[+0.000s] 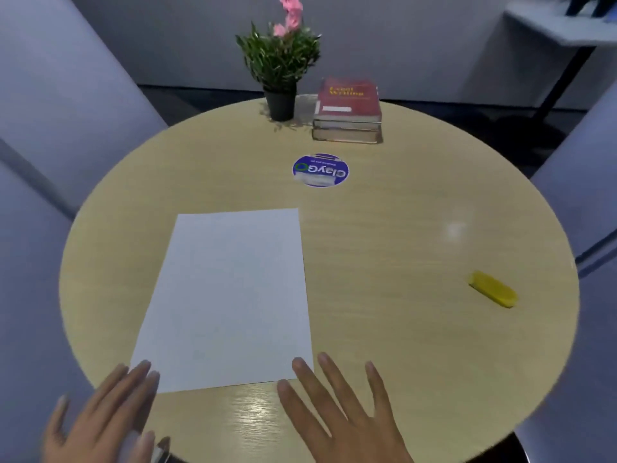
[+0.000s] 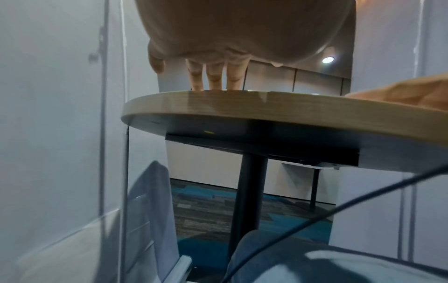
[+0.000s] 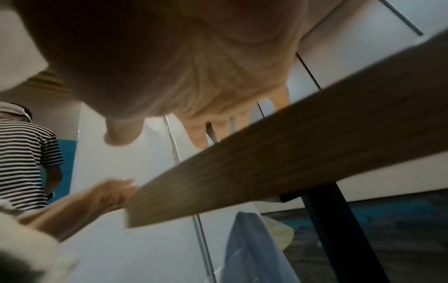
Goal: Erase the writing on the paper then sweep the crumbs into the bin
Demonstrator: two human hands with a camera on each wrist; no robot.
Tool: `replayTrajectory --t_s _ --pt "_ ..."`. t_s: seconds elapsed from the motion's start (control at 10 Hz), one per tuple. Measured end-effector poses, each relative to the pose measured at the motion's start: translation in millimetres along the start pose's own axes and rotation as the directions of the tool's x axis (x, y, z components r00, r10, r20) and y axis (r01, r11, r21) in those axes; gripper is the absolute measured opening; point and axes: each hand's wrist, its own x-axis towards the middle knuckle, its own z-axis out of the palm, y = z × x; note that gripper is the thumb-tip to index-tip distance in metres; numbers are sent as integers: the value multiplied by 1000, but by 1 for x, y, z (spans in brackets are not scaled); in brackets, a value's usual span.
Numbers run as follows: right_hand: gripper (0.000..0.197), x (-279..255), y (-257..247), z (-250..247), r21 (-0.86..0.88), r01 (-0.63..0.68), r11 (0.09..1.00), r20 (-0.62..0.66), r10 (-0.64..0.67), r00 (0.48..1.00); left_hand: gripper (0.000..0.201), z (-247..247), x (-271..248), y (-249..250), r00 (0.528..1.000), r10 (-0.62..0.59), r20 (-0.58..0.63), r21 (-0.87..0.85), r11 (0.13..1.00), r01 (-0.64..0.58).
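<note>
**Both hands flat at the sheet, eraser out of reach**

The paper [image 1: 230, 295] lies on the round desk [image 1: 400, 329], its near edge by the person. The left hand [image 1: 110, 416] and right hand [image 1: 337, 406] each have a wide, empty grip, fingers spread at the sheet's near corners, probably to steady it before rubbing. Any writing is too faint to make out. The yellow eraser [image 1: 493, 289] lies well apart on the right. No bin is visible.
</note>
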Motion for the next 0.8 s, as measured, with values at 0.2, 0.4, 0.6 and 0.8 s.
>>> replayTrajectory --t_s 0.2,0.4,0.6,0.8 --pt "43 -12 14 17 -162 -30 986 -34 25 999 66 8 18 27 990 121 67 50 991 -124" --pt "78 -31 39 3 -211 -170 963 84 191 978 70 26 43 59 951 297 79 27 954 -300" --pt "94 -34 53 -11 -150 -294 944 163 317 934 74 36 54 80 936 320 145 60 941 -332" --pt "80 -38 63 -6 -179 -249 952 13 255 967 77 40 58 69 944 329 -36 46 944 -327"
